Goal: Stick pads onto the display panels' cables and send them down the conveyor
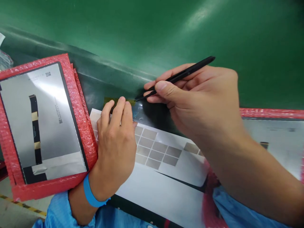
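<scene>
Between the thumb and fingers of my right hand [201, 101] is a pair of black tweezers [185, 73], slanting down to the left. Their tips reach the right end of a strip of amber film [130, 102] on the green mat. My left hand [116, 139] lies palm down over a white sheet of grey rectangular stickers [156, 150], fingers stretched forward and slightly apart. Its fingertips are at the near edge of the amber film; what is under the palm is hidden. A small clear film [137, 111] shows just right of these fingers.
On the left, a display panel [57, 136] with a black flex cable [35, 126] rests on red bubble-wrap pouches [78, 126]. Another panel [282, 139] lies at the right, partly behind my forearm. A plain white sheet [161, 193] is near the front edge of the green mat [142, 38].
</scene>
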Action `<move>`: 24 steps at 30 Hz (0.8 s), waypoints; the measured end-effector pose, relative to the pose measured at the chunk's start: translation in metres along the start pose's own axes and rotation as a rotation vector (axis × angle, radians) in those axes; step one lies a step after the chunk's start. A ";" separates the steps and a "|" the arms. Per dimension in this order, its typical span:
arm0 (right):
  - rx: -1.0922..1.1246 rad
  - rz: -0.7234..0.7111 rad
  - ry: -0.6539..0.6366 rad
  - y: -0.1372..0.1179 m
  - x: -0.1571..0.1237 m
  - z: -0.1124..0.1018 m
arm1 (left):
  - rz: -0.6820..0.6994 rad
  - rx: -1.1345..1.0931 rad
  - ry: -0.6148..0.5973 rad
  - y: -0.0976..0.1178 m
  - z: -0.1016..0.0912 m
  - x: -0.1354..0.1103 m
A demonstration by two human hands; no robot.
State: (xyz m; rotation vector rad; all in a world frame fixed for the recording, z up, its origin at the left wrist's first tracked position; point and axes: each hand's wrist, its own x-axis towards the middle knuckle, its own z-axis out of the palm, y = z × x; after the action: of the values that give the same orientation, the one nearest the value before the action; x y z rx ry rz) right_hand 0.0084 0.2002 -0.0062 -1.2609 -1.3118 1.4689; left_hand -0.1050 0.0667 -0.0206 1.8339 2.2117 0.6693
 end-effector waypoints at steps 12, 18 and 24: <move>-0.091 0.061 -0.015 -0.006 0.001 0.002 | 0.029 -0.019 0.027 -0.003 0.003 -0.001; -0.152 0.021 -0.021 -0.009 0.003 0.003 | 0.021 -0.059 0.031 -0.003 0.002 0.000; -0.219 -0.037 -0.040 -0.006 0.005 0.002 | -0.005 -0.074 0.032 0.000 0.000 0.001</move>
State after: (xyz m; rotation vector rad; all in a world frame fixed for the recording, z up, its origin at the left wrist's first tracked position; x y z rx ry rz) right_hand 0.0053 0.2059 -0.0014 -1.3433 -1.5483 1.3586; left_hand -0.1052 0.0677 -0.0202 1.7943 2.1796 0.7743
